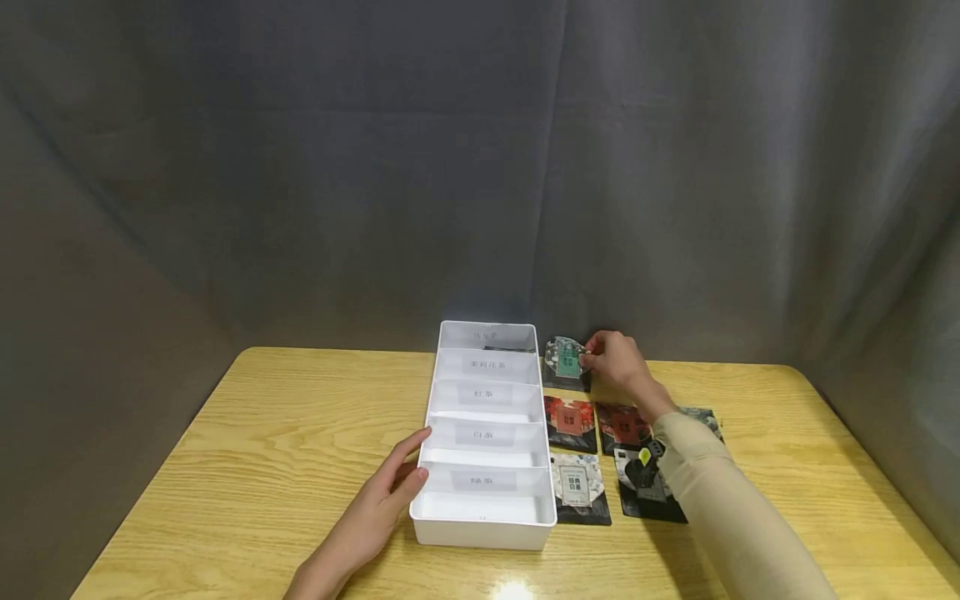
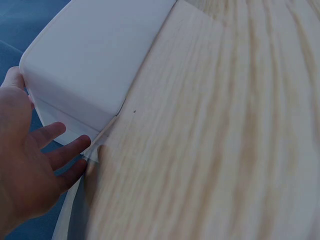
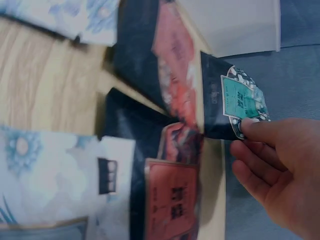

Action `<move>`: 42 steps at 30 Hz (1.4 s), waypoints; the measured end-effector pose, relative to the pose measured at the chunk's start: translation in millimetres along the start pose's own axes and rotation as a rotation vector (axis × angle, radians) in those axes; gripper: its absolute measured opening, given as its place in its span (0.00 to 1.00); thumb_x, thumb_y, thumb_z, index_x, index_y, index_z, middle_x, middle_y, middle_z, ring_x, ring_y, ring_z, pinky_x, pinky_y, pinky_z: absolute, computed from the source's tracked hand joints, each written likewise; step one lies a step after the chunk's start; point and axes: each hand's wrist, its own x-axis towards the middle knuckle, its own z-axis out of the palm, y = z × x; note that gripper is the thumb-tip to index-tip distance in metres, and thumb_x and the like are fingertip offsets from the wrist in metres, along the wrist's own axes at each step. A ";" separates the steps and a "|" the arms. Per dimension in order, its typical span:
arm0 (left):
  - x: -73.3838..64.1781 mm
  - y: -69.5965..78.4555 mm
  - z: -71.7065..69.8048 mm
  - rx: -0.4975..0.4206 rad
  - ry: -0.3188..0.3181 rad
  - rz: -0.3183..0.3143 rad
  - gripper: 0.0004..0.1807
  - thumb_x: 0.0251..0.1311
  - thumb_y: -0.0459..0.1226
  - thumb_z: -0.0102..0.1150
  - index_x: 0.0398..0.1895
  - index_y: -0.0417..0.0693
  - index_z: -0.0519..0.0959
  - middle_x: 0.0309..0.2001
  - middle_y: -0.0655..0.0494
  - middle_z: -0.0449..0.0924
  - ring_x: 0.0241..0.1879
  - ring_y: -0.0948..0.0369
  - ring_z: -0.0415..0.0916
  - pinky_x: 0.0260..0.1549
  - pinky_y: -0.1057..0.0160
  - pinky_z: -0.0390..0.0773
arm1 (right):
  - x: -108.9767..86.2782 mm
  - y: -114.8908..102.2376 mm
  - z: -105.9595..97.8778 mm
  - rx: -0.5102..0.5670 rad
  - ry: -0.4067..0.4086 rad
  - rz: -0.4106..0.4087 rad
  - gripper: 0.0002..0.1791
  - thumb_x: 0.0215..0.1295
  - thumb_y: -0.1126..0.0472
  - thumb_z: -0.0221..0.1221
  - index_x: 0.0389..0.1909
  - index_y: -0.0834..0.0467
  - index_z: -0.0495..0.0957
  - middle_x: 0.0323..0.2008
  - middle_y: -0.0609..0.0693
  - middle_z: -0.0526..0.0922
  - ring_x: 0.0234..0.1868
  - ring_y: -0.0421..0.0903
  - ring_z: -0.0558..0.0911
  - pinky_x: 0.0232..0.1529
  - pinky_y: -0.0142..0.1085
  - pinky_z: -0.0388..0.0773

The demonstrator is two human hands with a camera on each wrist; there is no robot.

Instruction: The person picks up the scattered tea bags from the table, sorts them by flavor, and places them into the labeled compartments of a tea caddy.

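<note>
A long white divided box [image 1: 483,533] stands on the table, with printed labels on its compartment walls. A dark packet edge [image 1: 510,349] shows in its farthest compartment. My left hand [image 1: 378,504] rests against the box's left side, its fingers loosely extended; the left wrist view shows the hand [image 2: 37,155] at the box's outer wall. On the box's far right, my right hand [image 1: 618,362] pinches a tea packet with a green label [image 1: 567,361] by its edge between thumb and fingers. The right wrist view shows this packet [image 3: 240,97] tilted, partly covered by the thumb.
Right of the box lie red-labelled tea packets [image 1: 570,422] [image 1: 624,427] and a white-patterned packet [image 1: 577,487]. Another pale-and-black packet [image 1: 652,504] and a further one [image 1: 705,417] are partly hidden by the right forearm. A grey curtain [image 1: 375,208] hangs behind the wooden table [image 1: 300,433].
</note>
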 end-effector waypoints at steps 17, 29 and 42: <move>5.0 -0.6 1.6 0.029 0.000 0.008 0.27 0.75 0.51 0.47 0.74 0.74 0.59 0.74 0.48 0.61 0.67 0.47 0.67 0.60 0.42 0.72 | -12.1 -23.4 -31.7 0.099 0.185 -0.132 0.11 0.69 0.59 0.61 0.44 0.63 0.81 0.37 0.60 0.87 0.34 0.52 0.86 0.32 0.40 0.79; 4.6 -0.6 1.8 0.025 0.011 0.016 0.27 0.74 0.50 0.48 0.74 0.73 0.60 0.71 0.49 0.65 0.65 0.49 0.70 0.59 0.44 0.73 | -24.8 -60.8 -38.0 0.184 0.378 -0.263 0.10 0.68 0.60 0.63 0.45 0.62 0.81 0.32 0.57 0.84 0.32 0.52 0.86 0.33 0.43 0.80; 3.8 0.7 2.8 0.031 0.014 0.020 0.27 0.74 0.50 0.49 0.74 0.74 0.60 0.73 0.47 0.64 0.66 0.48 0.69 0.59 0.42 0.73 | -44.2 -91.2 -35.7 0.191 0.329 -0.372 0.11 0.70 0.59 0.61 0.46 0.60 0.85 0.33 0.55 0.87 0.33 0.52 0.87 0.33 0.42 0.81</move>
